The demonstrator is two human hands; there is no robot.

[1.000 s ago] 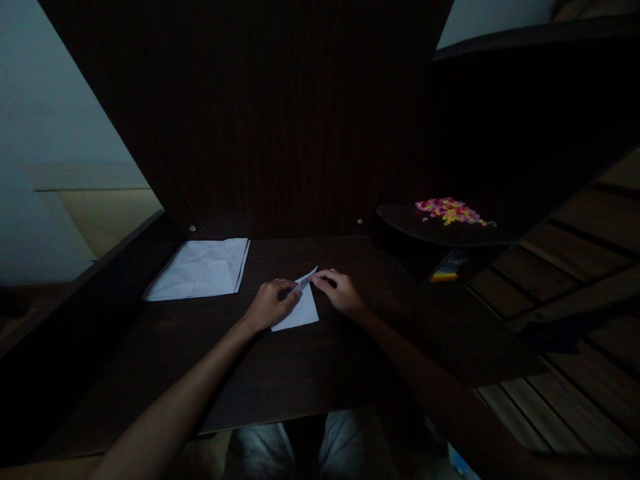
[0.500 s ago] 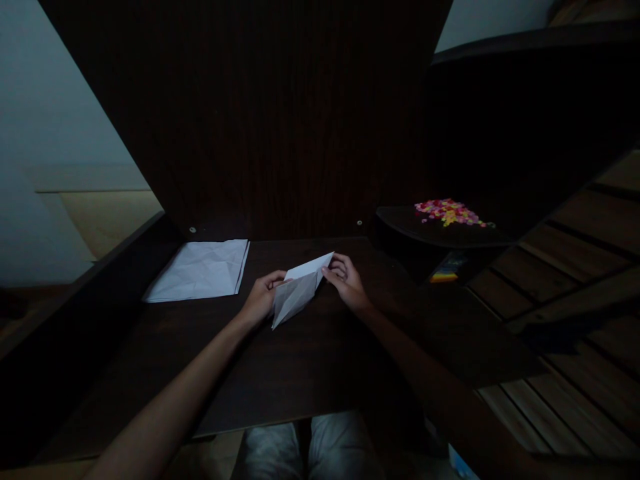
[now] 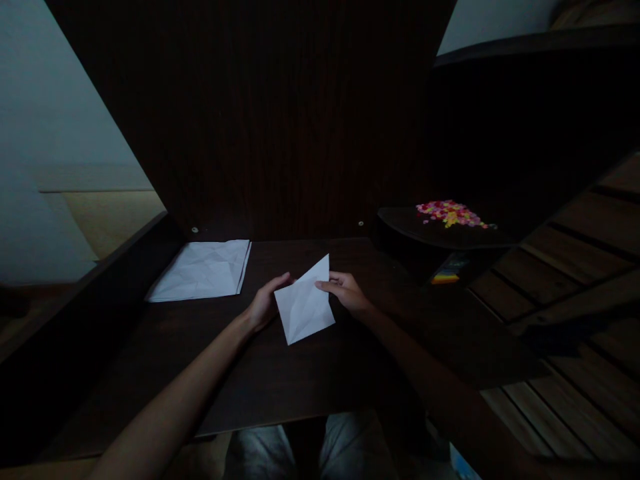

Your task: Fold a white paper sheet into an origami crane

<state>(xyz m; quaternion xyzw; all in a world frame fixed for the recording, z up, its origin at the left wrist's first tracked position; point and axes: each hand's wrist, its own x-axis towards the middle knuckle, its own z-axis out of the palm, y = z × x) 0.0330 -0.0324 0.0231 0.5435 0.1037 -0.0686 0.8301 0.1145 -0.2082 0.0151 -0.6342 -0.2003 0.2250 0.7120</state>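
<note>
A folded sheet of white paper (image 3: 305, 310) is held over the desk, a pointed flap standing up at its top and its lower part spread into a kite-like shape with crease lines. My right hand (image 3: 345, 291) pinches its right edge, thumb on the front and fingers behind. At the paper's left edge, my left hand (image 3: 264, 303) is cupped with the thumb stretched out and apart from the front face. Its other fingers are mostly hidden behind the paper.
Creased white sheets (image 3: 205, 270) lie stacked at the back left of the dark desk (image 3: 240, 393). Small pink, red and yellow pieces (image 3: 453, 213) are heaped on a rounded shelf (image 3: 400, 223) at the right. A tall dark panel (image 3: 280, 120) rises behind the desk.
The folded paper has turned so a flatter, wider face shows, with its tip pointing up. My left thumb has come off the paper, while my right hand keeps its pinch.
</note>
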